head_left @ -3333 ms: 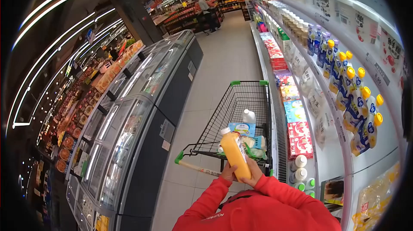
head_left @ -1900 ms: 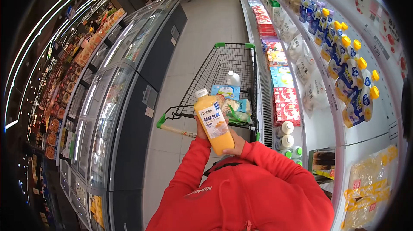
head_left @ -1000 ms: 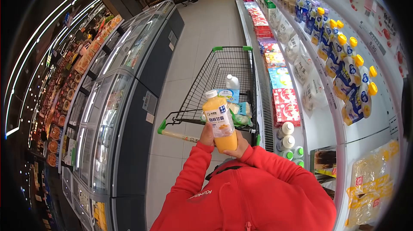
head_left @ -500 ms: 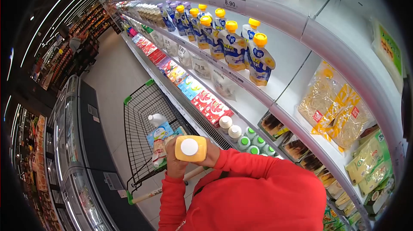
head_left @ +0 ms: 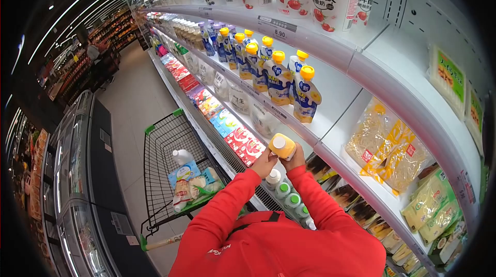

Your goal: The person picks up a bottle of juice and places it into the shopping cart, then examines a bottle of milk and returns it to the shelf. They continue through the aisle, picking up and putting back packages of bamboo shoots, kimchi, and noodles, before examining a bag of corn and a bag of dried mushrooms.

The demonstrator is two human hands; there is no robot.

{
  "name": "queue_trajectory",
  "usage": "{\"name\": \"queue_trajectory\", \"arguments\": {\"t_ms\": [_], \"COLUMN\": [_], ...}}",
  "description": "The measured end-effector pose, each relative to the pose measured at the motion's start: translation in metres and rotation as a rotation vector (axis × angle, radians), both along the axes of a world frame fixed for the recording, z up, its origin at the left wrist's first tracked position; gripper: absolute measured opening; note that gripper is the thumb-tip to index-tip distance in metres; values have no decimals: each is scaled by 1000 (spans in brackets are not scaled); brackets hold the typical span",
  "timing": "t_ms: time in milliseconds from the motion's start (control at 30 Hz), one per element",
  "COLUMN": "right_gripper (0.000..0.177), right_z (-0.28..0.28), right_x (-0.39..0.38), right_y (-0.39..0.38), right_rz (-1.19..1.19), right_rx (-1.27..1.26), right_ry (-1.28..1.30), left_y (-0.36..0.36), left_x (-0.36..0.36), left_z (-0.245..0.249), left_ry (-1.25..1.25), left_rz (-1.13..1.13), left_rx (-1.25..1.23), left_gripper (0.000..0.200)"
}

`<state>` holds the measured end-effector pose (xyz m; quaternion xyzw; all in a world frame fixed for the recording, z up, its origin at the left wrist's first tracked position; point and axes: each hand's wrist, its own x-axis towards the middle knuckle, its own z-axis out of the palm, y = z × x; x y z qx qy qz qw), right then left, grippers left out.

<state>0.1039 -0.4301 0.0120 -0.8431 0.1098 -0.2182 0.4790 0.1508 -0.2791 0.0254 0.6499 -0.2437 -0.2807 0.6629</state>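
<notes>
A squarish bottle of yellow-orange drink with a white cap is between my two hands, tilted, over the lower shelf. My left hand is closed on its left side near the bottom, and my right hand is closed on its right side. Some fingers are hidden behind the bottle. Just below my hands, white bottles with green caps stand in a row. Red printed cartons lie to the left of my left hand.
A wire shopping cart with green corners stands to the left, holding a white jug and several packs. Yellow-capped pouches line the middle shelf. Bagged noodles lie at the right. Freezer cases flank the aisle; a person is far off.
Both hands have carried the bottle right, away from the cart and toward the shelf, tilting it so that more of its side shows. The camera view has shifted too.
</notes>
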Motion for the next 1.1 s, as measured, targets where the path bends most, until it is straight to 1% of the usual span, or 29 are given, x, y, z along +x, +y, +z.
{"name": "queue_trajectory", "arguments": {"t_ms": [33, 100, 133, 167, 200, 233, 300, 333, 400, 433, 467, 500, 567, 633, 700, 767, 867, 900, 933, 967, 1000, 1033, 1067, 1100], "right_gripper": [64, 63, 63, 63, 64, 65, 68, 70, 72, 73, 74, 76, 80, 82, 83, 82, 83, 84, 97, 98, 100, 102, 105, 106], "right_z": [1, 9, 13, 8, 2, -21, -66, -75, -90, -96, -94, -90, -90, -109, -118, -115, -108, -112, -117, -128, -140, -144, -142, -135], "right_x": [1, 9, 14, 18, 23, 30, 41, 42, 46, 51, 54, 54, 66, 82, 93, 96, 105, 110, 112, 113, 116, 122, 102, 85], "right_y": [-4, -3, -1, -3, -4, -7, -14, -15, -15, -16, -15, -17, -20, -33, -43, -48, -50, -52, -53, -59, -62, -60, -43, -20], "right_rz": [-42, -91, -104, -135, -166, -225, -340, -350, -351, -343, -328, -308, -337, -315, -248, -232, -217, -223, -181, -231, -278, -320, -547, -619], "right_rx": [20, 75, 105, 93, 81, 22, -97, -46, 70, 130, 155, 174, 275, 308, 453, 372, 286, 265, 373, 467, 563, 664, 12, -56], "right_ry": [-13, -64, -99, -124, -149, -147, -140, -158, -218, -258, -246, -231, -256, -278, -340, -317, -290, -286, -343, -327, -310, -288, -118, -88], "left_y": [-7, -24, -26, -26, -24, -17, 16, 37, 88, 118, 148, 179, 235, 297, 342, 380, 410, 412, 412, 409, 407, 404, 400, 398], "left_x": [9, 25, 23, 24, 27, 30, 22, 14, -4, -9, -14, -21, -41, -62, -92, -117, -142, -143, -138, -130, -124, -118, -114, -110], "left_z": [2, -24, -4, -9, -18, -24, -3, 13, 42, 43, 43, 33, 26, 10, 10, -8, -59, -67, -75, -80, -82, -85, -89, -91], "left_ry": [15, -9, 66, 38, -75, -183, -302, -362, -242, -348, -453, -723, -860, -862, -835, -762, -610, -571, -537, -505, -449, -455, -459, -460], "left_rz": [4, 48, 35, 45, 60, 74, 52, 40, 162, 223, 290, 356, 537, 666, 867, 1042, 1198, 1195, 1184, 1165, 1156, 1176, 1198, 1226], "left_rx": [67, -54, 43, 33, 87, 147, 114, 103, 200, 215, 236, 228, 364, 592, 695, 739, 945, 943, 935, 922, 855, 822, 797, 776], "left_gripper": [61, 69, 74, 72, 70, 68, 62, 60, 35, 26, 18, 12, 9, 7, 7, 8, 9, 10, 11, 11, 12, 12, 12, 12]}}
